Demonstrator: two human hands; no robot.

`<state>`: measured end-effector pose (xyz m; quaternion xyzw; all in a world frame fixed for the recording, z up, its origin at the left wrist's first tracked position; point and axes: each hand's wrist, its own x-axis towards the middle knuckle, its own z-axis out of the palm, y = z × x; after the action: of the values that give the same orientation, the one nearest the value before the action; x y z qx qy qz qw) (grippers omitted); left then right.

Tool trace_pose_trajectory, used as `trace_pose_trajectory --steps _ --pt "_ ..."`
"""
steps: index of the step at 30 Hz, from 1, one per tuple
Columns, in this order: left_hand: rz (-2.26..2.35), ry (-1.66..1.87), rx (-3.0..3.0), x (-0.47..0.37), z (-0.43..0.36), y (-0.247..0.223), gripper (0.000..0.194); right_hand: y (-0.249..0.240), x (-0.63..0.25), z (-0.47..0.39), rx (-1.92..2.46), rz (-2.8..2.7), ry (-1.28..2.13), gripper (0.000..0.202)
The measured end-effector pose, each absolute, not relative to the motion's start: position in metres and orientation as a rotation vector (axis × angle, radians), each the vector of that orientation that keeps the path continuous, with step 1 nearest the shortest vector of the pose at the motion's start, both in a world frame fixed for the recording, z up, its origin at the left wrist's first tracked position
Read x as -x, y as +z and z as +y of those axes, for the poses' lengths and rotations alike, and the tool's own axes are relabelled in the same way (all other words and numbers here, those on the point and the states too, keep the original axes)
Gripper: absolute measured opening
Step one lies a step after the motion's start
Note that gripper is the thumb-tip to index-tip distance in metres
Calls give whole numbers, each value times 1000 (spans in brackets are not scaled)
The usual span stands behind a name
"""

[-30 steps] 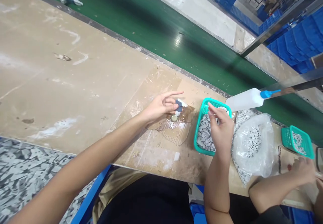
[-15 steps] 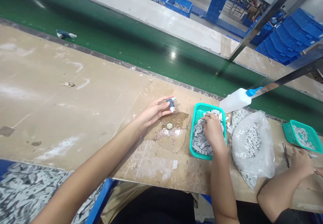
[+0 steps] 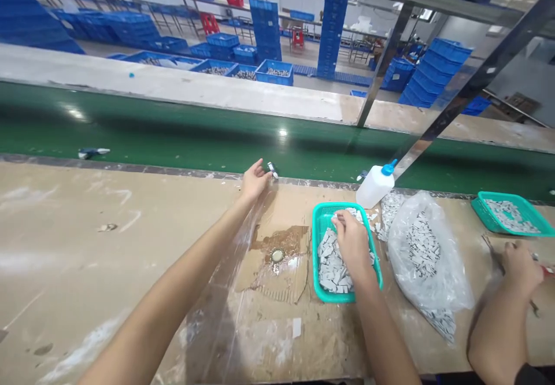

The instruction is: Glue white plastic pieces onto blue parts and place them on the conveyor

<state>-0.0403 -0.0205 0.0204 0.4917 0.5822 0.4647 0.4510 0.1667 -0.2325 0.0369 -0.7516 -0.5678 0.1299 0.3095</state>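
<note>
My left hand (image 3: 256,180) reaches to the near edge of the green belt. Its fingers are apart, and a small dark-blue and white plastic part (image 3: 272,169) lies at the thumb tip, not enclosed by the fingers. My right hand (image 3: 352,240) is over the green basket (image 3: 318,289), which holds many small light-grey plastic pieces (image 3: 333,261). Its thumb and fingers are pinched together; what lies between them is hidden. Between my arms, a round metal cap (image 3: 277,255) rests on a wet, torn piece of cardboard (image 3: 260,275).
Right of the basket stand a white squeeze bottle (image 3: 373,187) with a blue cap and a clear bag (image 3: 451,281) of grey pieces. A co-worker's hand (image 3: 522,269) works near another green basket (image 3: 481,208). Another part (image 3: 92,152) lies on the green belt (image 3: 195,136).
My left hand has moved forward from above the cardboard to the belt edge and loosened from the blue and white part. My right hand stays in the basket. The view has tilted up.
</note>
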Motion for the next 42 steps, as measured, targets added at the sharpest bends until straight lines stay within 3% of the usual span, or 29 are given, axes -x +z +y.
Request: trace_pose_trajectory --steps 3,6,12,14,18,22,26,30,35,42 --pt "1523 1026 -1570 16 -30 30 62 39 -164 -232 2016 -1542 360 22" --pt "1177 964 -1856 -34 -56 50 65 40 -161 -231 2046 -1576 376 21" --pt "581 684 -2086 -149 -91 83 115 42 -161 -232 2089 -1599 333 23" --pt "591 638 -2043 -172 -88 82 109 44 -161 -233 2101 -1606 304 24" --pt "692 760 -1902 -187 -84 72 74 47 -163 -236 2103 -1609 264 24" --pt "674 1125 -1720 -156 -99 90 68 44 -164 -234 2093 -1605 258 21" --pt "860 1292 -1911 -79 -125 131 67 38 -165 -232 2072 -1619 281 14" --pt "1048 978 -2214 21 -149 143 65 35 -166 -231 2045 -1622 317 17" --pt "1327 403 -2462 118 -182 104 69 34 -166 -232 2004 -1614 390 20" --pt "1616 -95 -2596 142 -226 69 76 25 -172 -231 1913 -1576 416 22"
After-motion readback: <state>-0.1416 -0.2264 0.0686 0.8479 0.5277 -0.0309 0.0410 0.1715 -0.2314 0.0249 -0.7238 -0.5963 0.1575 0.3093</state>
